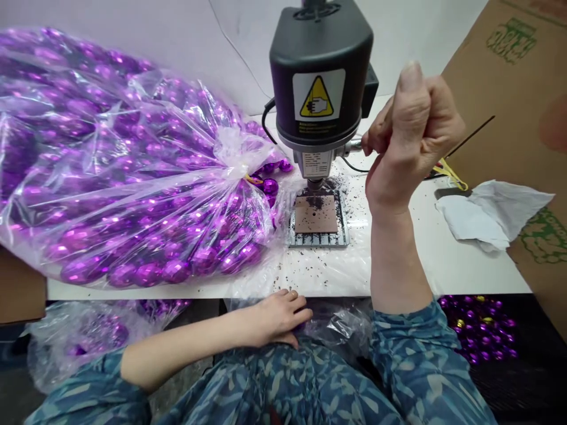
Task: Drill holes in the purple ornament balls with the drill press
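Hands apart, the right hand [410, 139] is clenching the metal feed lever [355, 146] of a bench drill press [321, 65] standing on the counter [447, 260], while the left hand [279, 319] is resting loosely on crumpled clear plastic [341, 324] (dark shavings [305, 268] are littering the counter) below a bulging bag of purple baubles [133, 177].

The right hand [410, 139] hides one end of a thin rod [472, 137].

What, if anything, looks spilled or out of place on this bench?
Dark gritty specks are scattered over the white bench around the slotted metal plate beneath the small bench drill. They look like spilled drilling debris.
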Demonstrator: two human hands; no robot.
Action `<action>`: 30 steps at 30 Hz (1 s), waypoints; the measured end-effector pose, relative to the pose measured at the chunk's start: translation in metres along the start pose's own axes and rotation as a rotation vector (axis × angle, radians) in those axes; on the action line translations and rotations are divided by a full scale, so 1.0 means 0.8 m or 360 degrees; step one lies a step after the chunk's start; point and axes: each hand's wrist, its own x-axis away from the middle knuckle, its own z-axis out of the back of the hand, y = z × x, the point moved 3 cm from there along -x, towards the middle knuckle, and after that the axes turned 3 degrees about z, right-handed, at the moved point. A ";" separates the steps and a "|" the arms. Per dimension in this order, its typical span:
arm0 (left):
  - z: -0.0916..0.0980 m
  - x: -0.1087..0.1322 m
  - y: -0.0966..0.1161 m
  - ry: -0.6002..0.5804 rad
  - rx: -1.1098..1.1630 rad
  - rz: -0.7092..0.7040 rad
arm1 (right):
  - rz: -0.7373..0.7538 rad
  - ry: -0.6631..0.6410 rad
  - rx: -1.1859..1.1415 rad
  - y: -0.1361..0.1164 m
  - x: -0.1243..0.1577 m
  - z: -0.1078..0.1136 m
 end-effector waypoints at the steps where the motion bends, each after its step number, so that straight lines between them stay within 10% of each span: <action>1: 0.013 0.000 -0.010 0.0152 0.0076 -0.0020 | -0.0011 -0.0009 0.0010 0.003 0.000 0.000; 6: 0.129 -0.033 -0.138 0.1137 0.0027 0.0606 | 0.0067 0.0003 -0.0149 0.006 -0.001 0.003; 9: 0.176 -0.072 -0.225 0.1078 -0.0267 0.1165 | 0.0098 0.0003 -0.0190 0.004 -0.001 0.004; 13: 0.187 -0.111 -0.286 0.0707 -0.0264 0.1350 | 0.0110 -0.0019 -0.0134 0.001 -0.001 0.004; 21: 0.194 -0.056 -0.225 0.1438 0.1152 0.0916 | 0.0050 0.0011 -0.0253 0.001 0.000 0.004; 30: 0.131 -0.050 -0.126 0.1408 0.2371 0.0612 | 0.0117 0.0037 -0.0332 0.002 0.002 0.002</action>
